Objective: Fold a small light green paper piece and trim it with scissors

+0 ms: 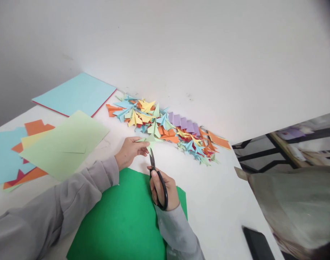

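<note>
Between the thumb and fingers of my left hand [131,151] is a small folded piece of light green paper [150,141], pointed like a paper plane. My right hand [165,187] grips black-handled scissors [164,196], their blades pointing up and meeting the lower edge of that paper. Whether the blades are parted is too small to tell. Just beyond both hands lies a long pile of folded paper planes [154,119] in blue, yellow, orange, red and green. Under my forearms is a green sheet [124,220].
At left, a large light green sheet [70,141] overlaps blue paper [5,144] and orange scraps [36,126]. A blue sheet stack [78,92] sits by the wall. Purple folded paper [182,122] and an orange card [219,140] lie by the planes. A dark phone-like object [258,243] rests front right.
</note>
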Demonstrator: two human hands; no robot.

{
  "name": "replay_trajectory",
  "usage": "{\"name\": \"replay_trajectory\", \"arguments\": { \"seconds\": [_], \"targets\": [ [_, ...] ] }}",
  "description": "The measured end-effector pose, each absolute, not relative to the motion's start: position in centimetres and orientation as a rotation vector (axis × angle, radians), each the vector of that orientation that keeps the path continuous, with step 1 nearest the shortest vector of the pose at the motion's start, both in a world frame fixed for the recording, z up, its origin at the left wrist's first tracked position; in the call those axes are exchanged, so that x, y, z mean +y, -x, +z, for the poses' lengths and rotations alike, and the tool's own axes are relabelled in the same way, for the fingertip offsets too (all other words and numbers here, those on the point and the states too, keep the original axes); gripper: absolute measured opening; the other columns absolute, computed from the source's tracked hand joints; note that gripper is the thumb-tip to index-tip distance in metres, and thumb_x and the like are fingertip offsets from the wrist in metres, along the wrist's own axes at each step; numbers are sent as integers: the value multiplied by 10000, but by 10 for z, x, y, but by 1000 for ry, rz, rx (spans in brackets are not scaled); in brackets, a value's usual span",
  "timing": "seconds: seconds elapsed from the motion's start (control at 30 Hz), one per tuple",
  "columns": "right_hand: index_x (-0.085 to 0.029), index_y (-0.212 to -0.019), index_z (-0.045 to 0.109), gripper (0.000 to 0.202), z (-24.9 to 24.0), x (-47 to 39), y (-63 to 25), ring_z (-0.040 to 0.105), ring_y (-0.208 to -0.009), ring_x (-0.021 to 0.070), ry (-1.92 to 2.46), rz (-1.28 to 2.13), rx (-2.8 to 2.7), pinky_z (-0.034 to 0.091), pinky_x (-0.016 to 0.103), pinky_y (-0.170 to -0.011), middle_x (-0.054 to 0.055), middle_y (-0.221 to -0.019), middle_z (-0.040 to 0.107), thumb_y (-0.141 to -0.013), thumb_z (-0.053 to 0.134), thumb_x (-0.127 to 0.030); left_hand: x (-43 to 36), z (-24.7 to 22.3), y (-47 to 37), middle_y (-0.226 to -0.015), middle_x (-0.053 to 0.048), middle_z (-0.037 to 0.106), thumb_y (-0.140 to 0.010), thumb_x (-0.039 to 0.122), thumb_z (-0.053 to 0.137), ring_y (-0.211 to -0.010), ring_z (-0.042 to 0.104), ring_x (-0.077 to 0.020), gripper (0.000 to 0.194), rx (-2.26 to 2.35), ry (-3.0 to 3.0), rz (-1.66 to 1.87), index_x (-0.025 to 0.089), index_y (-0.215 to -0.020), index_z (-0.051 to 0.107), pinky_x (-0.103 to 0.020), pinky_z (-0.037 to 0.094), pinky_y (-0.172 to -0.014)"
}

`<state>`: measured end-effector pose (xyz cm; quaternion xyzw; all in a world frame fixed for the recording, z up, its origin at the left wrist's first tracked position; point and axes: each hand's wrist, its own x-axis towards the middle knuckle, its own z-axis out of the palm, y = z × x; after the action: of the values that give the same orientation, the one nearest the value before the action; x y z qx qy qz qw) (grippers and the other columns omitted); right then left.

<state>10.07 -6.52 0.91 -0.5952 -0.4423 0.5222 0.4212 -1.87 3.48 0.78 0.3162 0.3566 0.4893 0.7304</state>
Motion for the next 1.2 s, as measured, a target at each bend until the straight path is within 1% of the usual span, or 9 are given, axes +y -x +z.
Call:
{"name": "replay_trajectory", "arguments": {
  "seconds": [0.3,1.2],
  "targets": [
    [-93,-1017,561,487,8,-64,-103,303,-245,42,1493,1272,-1197,214,171,-242,-83,-370,378,-743,487,-489,35,7,19,-566,-21,544,-569,191,683,-486,534,-101,189,788,-704,1076,80,-640,547,-236,438,-463],
    [-99,-992,575,482,5,-64,-106,325,-260,51,1508,1232,-1252,232,174,-257,-78,-375,382,-738,483,-499,36,7,19,-552,-23,540,-572,182,675,-483,535,-109,173,788,-689,1075,83,-628,545,-246,437,-464]
  ]
}}
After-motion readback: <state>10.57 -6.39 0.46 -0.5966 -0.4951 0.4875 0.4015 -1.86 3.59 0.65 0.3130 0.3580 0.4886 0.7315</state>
